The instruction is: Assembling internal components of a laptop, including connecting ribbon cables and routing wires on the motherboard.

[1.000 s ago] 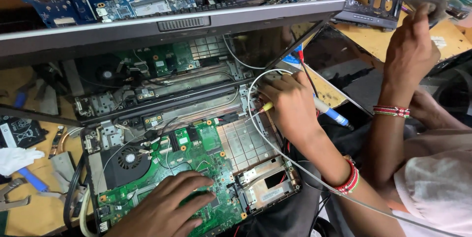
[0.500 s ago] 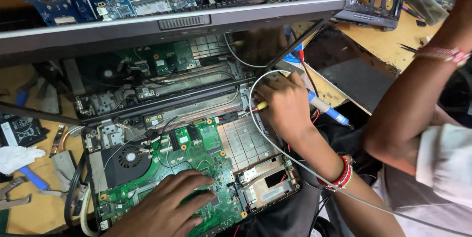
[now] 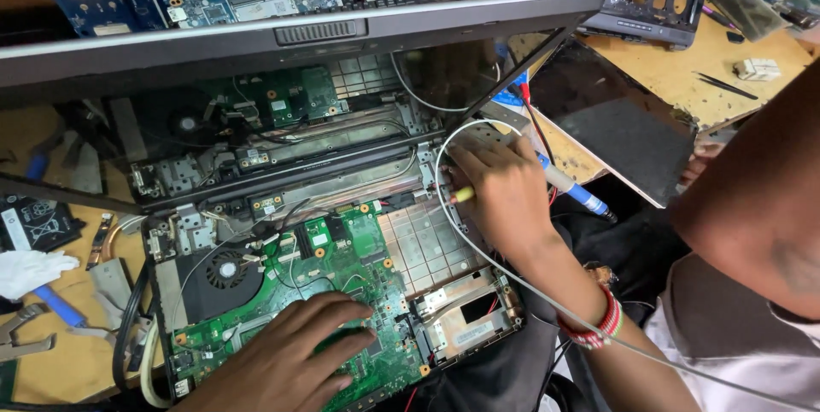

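The left hand [image 3: 295, 352] lies flat on the green circuit board [image 3: 342, 262] of an opened laptop [image 3: 171, 292], fingers spread and pressing down, gripping nothing. The right hand [image 3: 504, 194] rests at the laptop's right hinge edge, fingers curled around a tool with a yellowish tip [image 3: 462, 194] — probably a screwdriver, though the hand hides most of it. A thin white cable [image 3: 444, 143] loops over that hand and trails off past a red beaded wristband [image 3: 598, 327]. A round black fan [image 3: 224, 274] sits left of the board, and the dark screen [image 3: 256, 113] stands tilted behind it. Another person's arm [image 3: 752, 198] crosses the right side — its hand is out of view.
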